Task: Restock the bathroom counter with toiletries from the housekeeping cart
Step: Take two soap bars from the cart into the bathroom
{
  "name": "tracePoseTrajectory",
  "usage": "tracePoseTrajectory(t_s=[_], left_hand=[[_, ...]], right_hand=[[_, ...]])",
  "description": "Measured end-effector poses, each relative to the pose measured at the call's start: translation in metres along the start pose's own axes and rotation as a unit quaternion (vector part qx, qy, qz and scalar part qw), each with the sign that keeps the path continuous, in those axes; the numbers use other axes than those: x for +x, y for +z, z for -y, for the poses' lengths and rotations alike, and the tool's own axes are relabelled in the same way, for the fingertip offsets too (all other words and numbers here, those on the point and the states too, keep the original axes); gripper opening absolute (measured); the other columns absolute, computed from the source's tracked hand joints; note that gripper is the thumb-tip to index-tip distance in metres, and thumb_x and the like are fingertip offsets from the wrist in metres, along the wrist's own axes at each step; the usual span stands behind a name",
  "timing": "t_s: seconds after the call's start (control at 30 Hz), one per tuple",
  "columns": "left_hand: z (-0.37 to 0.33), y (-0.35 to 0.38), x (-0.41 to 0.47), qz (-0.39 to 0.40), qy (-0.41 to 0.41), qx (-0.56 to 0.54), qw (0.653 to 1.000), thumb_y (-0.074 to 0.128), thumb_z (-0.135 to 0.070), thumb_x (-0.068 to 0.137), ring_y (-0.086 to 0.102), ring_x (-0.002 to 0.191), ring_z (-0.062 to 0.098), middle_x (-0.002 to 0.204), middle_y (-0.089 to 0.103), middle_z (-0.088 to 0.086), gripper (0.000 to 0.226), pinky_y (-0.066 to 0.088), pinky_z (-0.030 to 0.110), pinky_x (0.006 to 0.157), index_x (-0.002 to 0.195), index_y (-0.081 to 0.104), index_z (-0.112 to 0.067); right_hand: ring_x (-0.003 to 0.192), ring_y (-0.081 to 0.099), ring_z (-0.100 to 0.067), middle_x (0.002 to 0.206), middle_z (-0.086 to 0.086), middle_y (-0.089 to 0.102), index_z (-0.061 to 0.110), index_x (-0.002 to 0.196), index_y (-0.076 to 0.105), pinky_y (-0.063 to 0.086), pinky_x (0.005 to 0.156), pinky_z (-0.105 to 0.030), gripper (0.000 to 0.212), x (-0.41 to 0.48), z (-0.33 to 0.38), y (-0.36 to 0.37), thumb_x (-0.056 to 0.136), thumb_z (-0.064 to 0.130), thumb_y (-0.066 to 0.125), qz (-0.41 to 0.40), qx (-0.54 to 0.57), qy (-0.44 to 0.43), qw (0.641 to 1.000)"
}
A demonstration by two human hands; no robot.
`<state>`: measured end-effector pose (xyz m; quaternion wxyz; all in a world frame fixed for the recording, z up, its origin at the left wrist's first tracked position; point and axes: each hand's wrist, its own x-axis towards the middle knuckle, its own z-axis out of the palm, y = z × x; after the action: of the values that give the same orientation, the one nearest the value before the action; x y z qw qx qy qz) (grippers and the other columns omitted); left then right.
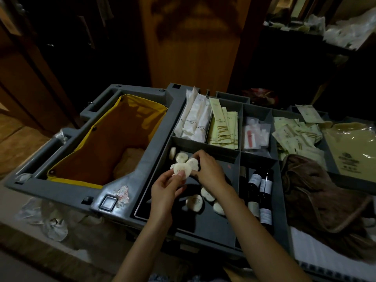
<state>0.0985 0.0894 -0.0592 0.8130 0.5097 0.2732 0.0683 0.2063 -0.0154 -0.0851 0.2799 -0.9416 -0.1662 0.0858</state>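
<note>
Left hand (165,189) pinches a flat round white wrapped soap (181,171) above the grey plastic cart tray (215,226); right hand (210,169), just beside, seemingly grips a second soap (192,164).

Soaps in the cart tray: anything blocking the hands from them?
Nothing visible. The left hand pinches one soap, the right hand grips a second soap beside it, and the compartment is open on top.

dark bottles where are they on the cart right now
In the head view, the dark bottles lie in a narrow compartment right of centre, between the soap tray and the brown cloth.
</note>
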Motion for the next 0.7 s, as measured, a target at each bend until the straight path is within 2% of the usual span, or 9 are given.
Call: tracePoseTrajectory(t_s=[0.13,0.27,0.3,0.4,0.47,0.6,0.7], left_hand=[[-0.001,-0.001,-0.001,0.011,-0.007,-0.007,1.0,0.062,-0.014,0.091,0.069,0.095,0.014,0.103,0.073,0.006,0.025,0.057,0.021,0.074,0.115,0.065,-0.01],[-0.001,-0.001,0.0,0.004,-0.016,-0.002,1.0,0.063,-0.017,0.09,0.068,0.099,0.016,0.107,0.072,0.009,0.026,0.055,0.021,0.073,0.115,0.066,-0.01],[-0.001,-0.001,0.0,0.004,-0.016,0.0,1.0,0.063,-0.016,0.09,0.068,0.098,0.016,0.106,0.071,0.009,0.025,0.056,0.021,0.073,0.115,0.066,-0.009],[-0.001,-0.001,-0.001,0.004,-0.013,0.006,1.0,0.064,-0.016,0.09,0.069,0.092,0.014,0.103,0.072,0.01,0.027,0.056,0.021,0.073,0.115,0.065,-0.007],[-0.001,-0.001,-0.001,0.002,-0.015,0.002,1.0,0.064,-0.015,0.089,0.069,0.092,0.015,0.102,0.072,0.011,0.027,0.056,0.022,0.073,0.115,0.064,-0.006],[-0.001,-0.001,0.0,0.004,-0.016,0.002,1.0,0.064,-0.015,0.089,0.07,0.09,0.014,0.1,0.073,0.01,0.025,0.057,0.022,0.073,0.113,0.064,-0.006],[0.001,-0.001,0.002,-0.002,-0.024,-0.004,1.0,0.064,-0.015,0.089,0.071,0.088,0.013,0.1,0.073,0.009,0.022,0.057,0.02,0.071,0.11,0.065,-0.007]], right_hand=[[0.096,0.059,-0.018,0.105,0.001,0.064,0.021,0.11,0.052,0.051,0.079,-0.037,0.04,-0.005,-0.002,-0.002,0.079,0.026,0.077,-0.002,0.061,0.013,0.998],[0.079,0.058,-0.007,0.093,0.006,0.064,0.02,0.101,0.063,0.048,0.067,-0.019,0.032,-0.002,-0.005,-0.004,0.075,0.015,0.08,0.0,0.196,0.057,0.979],[0.079,0.059,-0.008,0.092,0.005,0.065,0.018,0.101,0.064,0.05,0.068,-0.019,0.031,-0.001,-0.005,-0.004,0.075,0.012,0.08,0.008,0.227,0.064,0.972],[0.082,0.065,-0.017,0.092,-0.001,0.067,0.014,0.096,0.064,0.055,0.078,-0.034,0.025,0.0,-0.003,-0.008,0.076,0.007,0.079,0.024,0.345,0.088,0.934],[0.087,0.066,-0.02,0.097,-0.008,0.068,0.015,0.092,0.066,0.055,0.08,-0.036,0.019,0.002,-0.002,-0.012,0.079,0.008,0.077,0.032,0.404,0.101,0.908],[0.076,0.068,-0.011,0.095,-0.008,0.069,0.008,0.105,0.067,0.054,0.062,-0.018,0.017,0.002,0.0,-0.023,0.088,0.011,0.067,0.054,0.51,0.136,0.848],[0.069,0.068,-0.005,0.09,-0.004,0.069,0.006,0.113,0.064,0.054,0.059,-0.015,0.021,0.001,0.0,-0.028,0.093,0.011,0.061,0.054,0.547,0.143,0.823]])
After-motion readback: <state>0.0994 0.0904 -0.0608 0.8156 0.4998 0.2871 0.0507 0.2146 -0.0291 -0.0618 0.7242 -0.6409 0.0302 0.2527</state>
